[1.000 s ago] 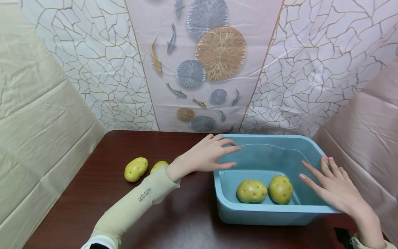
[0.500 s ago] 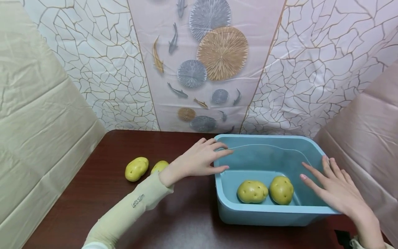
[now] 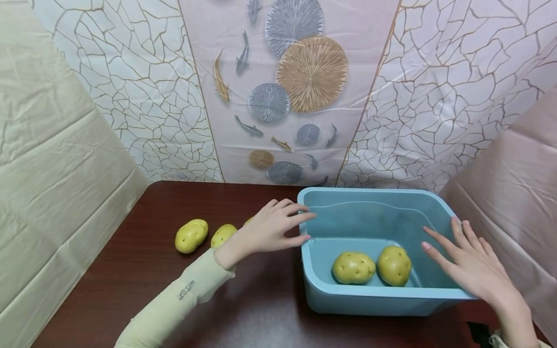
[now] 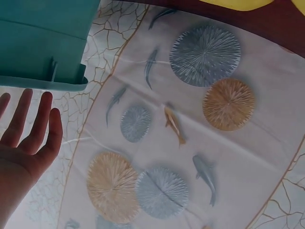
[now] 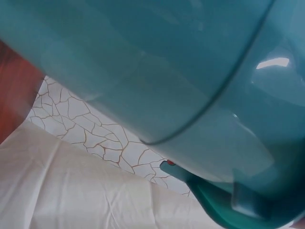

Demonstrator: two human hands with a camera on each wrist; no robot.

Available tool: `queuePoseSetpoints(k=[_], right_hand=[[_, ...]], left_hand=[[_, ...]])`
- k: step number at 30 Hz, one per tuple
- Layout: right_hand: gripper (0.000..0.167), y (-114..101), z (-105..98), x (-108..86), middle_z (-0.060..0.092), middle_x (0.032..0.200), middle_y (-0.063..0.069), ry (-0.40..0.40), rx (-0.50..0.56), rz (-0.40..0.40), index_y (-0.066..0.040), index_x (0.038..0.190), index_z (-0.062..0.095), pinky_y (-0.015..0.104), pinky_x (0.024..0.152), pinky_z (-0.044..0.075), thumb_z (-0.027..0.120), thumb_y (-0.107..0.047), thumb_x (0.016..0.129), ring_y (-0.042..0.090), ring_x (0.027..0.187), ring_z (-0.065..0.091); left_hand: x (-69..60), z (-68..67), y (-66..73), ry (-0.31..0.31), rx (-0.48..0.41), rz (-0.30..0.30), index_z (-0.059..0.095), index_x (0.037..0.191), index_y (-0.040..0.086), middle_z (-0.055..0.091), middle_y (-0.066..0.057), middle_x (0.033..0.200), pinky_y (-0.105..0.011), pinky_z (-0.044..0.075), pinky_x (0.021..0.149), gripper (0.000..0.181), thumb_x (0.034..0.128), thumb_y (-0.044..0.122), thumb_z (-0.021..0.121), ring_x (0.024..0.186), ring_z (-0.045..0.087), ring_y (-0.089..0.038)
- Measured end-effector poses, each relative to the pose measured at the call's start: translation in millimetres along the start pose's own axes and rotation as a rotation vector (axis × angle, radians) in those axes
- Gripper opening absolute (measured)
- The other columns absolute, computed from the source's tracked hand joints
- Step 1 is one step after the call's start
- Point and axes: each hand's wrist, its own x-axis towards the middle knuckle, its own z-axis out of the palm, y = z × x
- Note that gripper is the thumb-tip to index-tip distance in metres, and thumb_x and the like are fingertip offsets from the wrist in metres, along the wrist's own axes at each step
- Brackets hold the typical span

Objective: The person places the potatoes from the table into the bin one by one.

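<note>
My left hand, empty and with fingers spread, is at the left rim of a light blue plastic bin; its fingertips overlap that rim in the head view. In the left wrist view the fingers appear beside the bin's edge. Inside the bin lie two yellow potatoes, one on its side and one more upright. My right hand rests on the bin's right rim, fingers spread. Left of the bin, one potato lies fully visible; another potato is partly behind my left arm.
A further potato is mostly hidden by my left hand. The dark reddish-brown table extends under everything. Patterned cloth hangs along its back edge, with plain cloth at the left and pinkish cloth at the right.
My left hand has drawn back leftward and slightly nearer, from over the bin to its left rim. The right hand and the potatoes in the bin stay put.
</note>
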Motion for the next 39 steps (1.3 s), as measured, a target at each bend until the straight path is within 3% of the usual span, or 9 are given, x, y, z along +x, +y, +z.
queuePoseSetpoints(k=[15, 39], right_hand=[[0.064, 1, 0, 1.2, -0.014, 0.142, 0.031, 0.030, 0.010, 0.001, -0.012, 0.141, 0.027, 0.068, 0.092, 0.004, 0.028, -0.053, 0.091, 0.048, 0.128, -0.019], [0.065, -2, -1, 0.0, -0.012, 0.141, 0.033, 0.016, 0.017, 0.020, -0.008, 0.139, 0.029, 0.069, 0.091, 0.004, 0.027, -0.052, 0.092, 0.049, 0.128, -0.018]], left_hand=[[-14.2, 3.1, -6.8, 0.036, -0.001, -0.053, 0.059, 0.114, 0.022, 0.061, 0.007, 0.110, -0.030, 0.043, 0.076, 0.036, 0.0829, 0.038, 0.055, 0.100, 0.053, -0.013], [-34.5, 12.2, -15.6, -0.083, 0.034, -0.144, 0.055, 0.121, 0.022, 0.059, 0.003, 0.114, -0.033, 0.043, 0.079, 0.041, 0.0848, 0.040, 0.051, 0.102, 0.052, -0.015]])
